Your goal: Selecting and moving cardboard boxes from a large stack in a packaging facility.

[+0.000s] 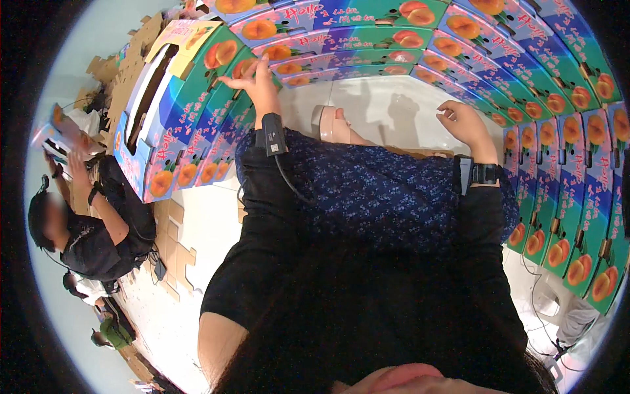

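My left hand (256,85) is stretched out with its fingers spread, at the side of a stack of printed cardboard fruit boxes (197,108). Whether its fingertips touch the cardboard, I cannot tell. The top box of that stack has a long dark slot (151,98) in its white top and a yellow flap (174,49) at its far end. Over on the right, my right hand (469,128) hovers above the pale floor with loosely bent fingers and nothing in it. The closest boxes to it are the stacked fruit boxes (528,108) on the far right.
Walls of stacked fruit boxes (348,39) curve around me ahead and along the right (564,190). My foot in a pink slipper (328,125) rests between them. At left a co-worker (92,230) handles a box, near flattened cardboard (174,249). Cables (541,295) hang at lower right.
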{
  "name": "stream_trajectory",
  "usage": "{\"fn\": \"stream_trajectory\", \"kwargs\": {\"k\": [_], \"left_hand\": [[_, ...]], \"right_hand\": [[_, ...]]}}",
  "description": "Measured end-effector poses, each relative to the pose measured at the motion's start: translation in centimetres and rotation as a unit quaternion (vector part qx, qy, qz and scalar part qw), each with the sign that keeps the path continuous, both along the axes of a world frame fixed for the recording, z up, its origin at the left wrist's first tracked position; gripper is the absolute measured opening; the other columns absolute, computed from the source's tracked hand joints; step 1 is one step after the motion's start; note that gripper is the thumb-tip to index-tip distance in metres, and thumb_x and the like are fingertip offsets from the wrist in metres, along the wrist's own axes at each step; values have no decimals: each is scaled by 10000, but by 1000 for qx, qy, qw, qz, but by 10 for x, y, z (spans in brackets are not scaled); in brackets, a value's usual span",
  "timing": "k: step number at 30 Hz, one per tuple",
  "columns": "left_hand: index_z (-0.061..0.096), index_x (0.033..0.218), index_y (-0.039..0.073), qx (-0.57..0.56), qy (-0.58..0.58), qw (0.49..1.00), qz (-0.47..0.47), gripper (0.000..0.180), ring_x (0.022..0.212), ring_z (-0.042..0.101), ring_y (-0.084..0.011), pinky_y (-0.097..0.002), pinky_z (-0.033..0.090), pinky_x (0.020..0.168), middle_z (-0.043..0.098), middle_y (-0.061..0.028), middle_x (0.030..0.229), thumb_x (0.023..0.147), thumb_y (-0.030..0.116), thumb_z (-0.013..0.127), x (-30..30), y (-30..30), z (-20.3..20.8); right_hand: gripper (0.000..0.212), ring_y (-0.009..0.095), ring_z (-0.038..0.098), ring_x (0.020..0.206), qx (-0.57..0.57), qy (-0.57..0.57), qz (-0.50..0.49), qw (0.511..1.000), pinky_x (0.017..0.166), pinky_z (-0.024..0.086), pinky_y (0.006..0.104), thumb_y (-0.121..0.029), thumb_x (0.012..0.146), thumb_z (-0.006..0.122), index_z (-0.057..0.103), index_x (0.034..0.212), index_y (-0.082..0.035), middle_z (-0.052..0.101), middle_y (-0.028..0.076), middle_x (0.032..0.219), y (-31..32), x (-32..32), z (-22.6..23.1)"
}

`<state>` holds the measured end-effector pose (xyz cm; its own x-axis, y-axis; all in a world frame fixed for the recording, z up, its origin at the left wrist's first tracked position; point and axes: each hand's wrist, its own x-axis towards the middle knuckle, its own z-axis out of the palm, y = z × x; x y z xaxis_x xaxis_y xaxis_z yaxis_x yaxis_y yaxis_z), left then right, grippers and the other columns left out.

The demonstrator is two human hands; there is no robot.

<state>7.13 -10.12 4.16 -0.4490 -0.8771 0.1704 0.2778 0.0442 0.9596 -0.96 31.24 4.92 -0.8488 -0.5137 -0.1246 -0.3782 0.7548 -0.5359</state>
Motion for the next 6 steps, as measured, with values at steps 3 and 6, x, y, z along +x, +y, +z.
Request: {"fn": "stream_trajectory", "kwargs": {"k": [3,6], "left_hand": [[-271,1431,111,81,-71,989,-99,1146,813,580,-191,-285,459,700,553,-106,1081,815,190,693,32,3,28],[-180,1477,256,131,-42,969,-203,1089,924,658,-289,-310,486,712,559,-172,1263,832,275,697,57,-3,28]], "right_hand": [[283,296,653,782,6,-7,2,1000,718,516,377,-252,800,667,670,995,-47,674,145,848,-5,0,2],[295,288,660,792,29,-2,-25,999,733,516,384,-251,791,674,677,1014,-58,677,150,865,10,-2,-4]]}}
